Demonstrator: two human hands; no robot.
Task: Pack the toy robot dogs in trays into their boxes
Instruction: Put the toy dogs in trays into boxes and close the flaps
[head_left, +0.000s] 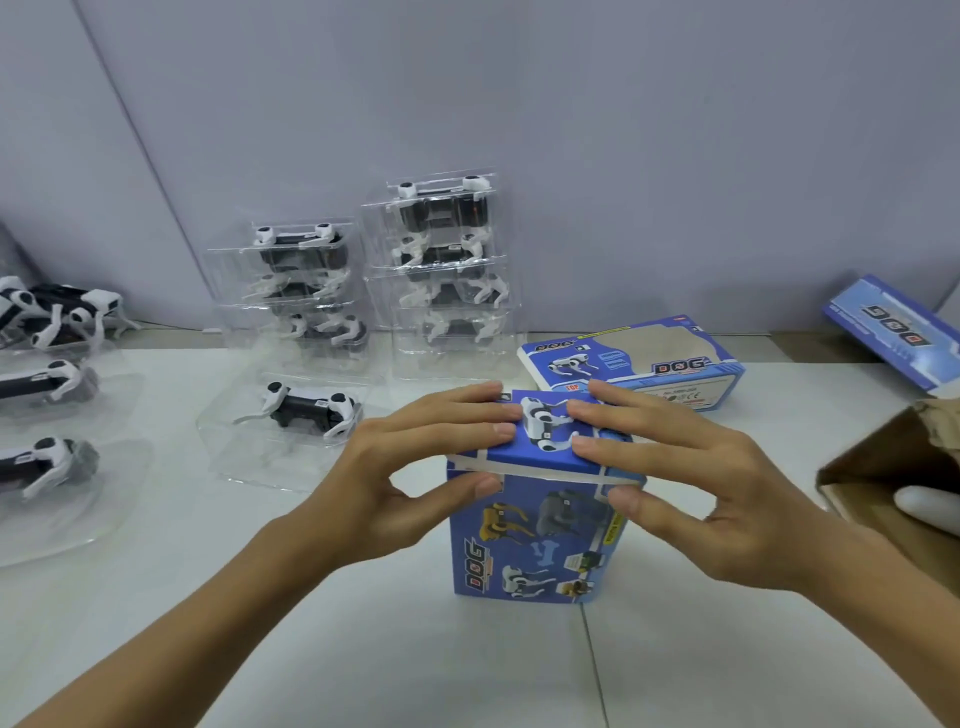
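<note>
While the blue box (530, 540) stands on end on the bench (311, 649), long axis vertical, it sits dead centre between the hands — neither is nearer, both are on its top flap (540, 447). Left hand (415, 467): fingers flat on the flap's left part, thumb tucked under the flap edge against the front face, so it pinches the flap. Right hand (691, 483): same, mirrored — fingers flat on the right part, thumb at the upper right front corner. Flap looks almost down, with a pale seam showing along its front edge; my read is the next move is a straight downward press or tuck. Head view counts: three blue boxes — the one held, a second lying flat just behind it (634, 364), a third tilted at far right (898, 332). Two stacks of clear trays with dogs against the wall, left stack (301, 291) and right stack (447, 260); layers look like three and four, hard to be sure through clear plastic. One single trayed dog (306, 415) left of the hands, apart. More dogs at far left edge (47, 364) — roughly four, cut off. Brown carton (883, 467) at right.
</note>
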